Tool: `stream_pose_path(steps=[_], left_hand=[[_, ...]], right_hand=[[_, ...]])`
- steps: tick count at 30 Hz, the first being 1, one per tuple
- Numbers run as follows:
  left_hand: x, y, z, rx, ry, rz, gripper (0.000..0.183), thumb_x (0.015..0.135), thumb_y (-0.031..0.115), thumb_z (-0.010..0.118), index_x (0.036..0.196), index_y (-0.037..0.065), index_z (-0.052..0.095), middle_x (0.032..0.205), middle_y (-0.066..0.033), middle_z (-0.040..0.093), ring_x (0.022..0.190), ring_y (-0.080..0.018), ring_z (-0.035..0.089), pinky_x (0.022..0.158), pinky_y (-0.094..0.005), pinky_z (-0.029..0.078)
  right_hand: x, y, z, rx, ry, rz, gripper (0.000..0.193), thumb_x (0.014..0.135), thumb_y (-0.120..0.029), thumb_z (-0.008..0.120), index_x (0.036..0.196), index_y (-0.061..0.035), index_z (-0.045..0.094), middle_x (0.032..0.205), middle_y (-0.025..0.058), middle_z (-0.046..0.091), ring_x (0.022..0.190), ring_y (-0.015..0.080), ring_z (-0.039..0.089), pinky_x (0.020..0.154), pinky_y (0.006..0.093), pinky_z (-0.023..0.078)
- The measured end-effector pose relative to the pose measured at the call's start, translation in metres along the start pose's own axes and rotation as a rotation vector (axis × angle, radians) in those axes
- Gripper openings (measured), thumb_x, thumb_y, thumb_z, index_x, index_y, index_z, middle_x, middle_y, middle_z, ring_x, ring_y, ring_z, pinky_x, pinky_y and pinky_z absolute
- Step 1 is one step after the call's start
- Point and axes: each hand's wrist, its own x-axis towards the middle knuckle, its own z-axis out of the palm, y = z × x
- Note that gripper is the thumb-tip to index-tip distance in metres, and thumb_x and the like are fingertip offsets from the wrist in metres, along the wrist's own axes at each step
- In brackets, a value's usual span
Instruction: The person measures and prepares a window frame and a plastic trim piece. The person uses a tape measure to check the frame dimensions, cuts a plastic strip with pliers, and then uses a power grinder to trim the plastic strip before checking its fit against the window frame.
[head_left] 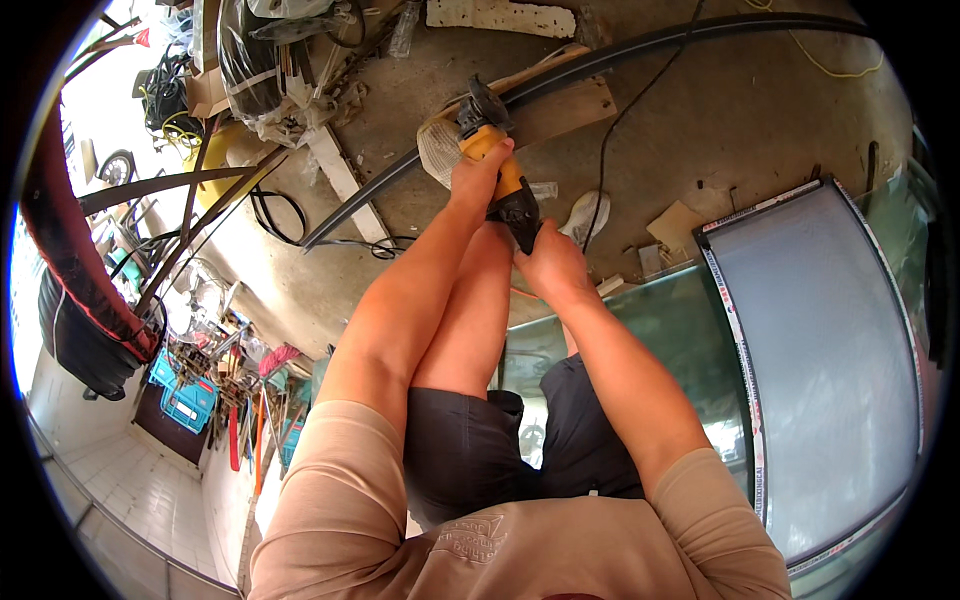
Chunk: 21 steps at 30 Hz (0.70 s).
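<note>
Left hand (480,176) gripped grinder (512,181) mid-body, right hand (556,264) its tail; good control likely needed the strip (570,75) braced.

Lettering, embossed (472,537): chest of tan T-shirt (590,535). Lettering, printed, small: white edging tape (757,470), left edge of framed glass panel (825,350).

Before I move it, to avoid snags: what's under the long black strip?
A pale plank and a wooden board extend beneath the strip; whatever lies directly under it is covered.
</note>
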Motion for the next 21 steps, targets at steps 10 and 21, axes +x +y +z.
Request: stream_pose_path(steps=[10, 21], left_hand=[[0.0036, -0.0021, -0.0032, -0.053, -0.035, 0.025, 0.047, 0.087, 0.04, 0.086, 0.113, 0.002, 0.077, 0.101, -0.0057, 0.074, 0.087, -0.0162, 0.07, 0.079, -0.0334, 0.056], [0.0044, 0.0, 0.0, 0.0, -0.031, 0.019, 0.046, 0.087, 0.042, 0.085, 0.109, 0.003, 0.077, 0.101, -0.0067, 0.075, 0.089, -0.0175, 0.071, 0.078, -0.0342, 0.056]], right_hand=[[0.0008, 0.0034, -0.0016, -0.037, -0.03, -0.047, 0.054, 0.092, -0.029, 0.079, 0.128, 0.004, 0.054, 0.112, 0.0268, 0.076, 0.109, 0.0438, 0.074, 0.095, 0.052, 0.058], [0.0014, -0.001, 0.001, -0.045, -0.025, -0.001, 0.056, 0.091, -0.03, 0.079, 0.129, 0.002, 0.054, 0.113, 0.0258, 0.076, 0.11, 0.0425, 0.074, 0.094, 0.0508, 0.058]])
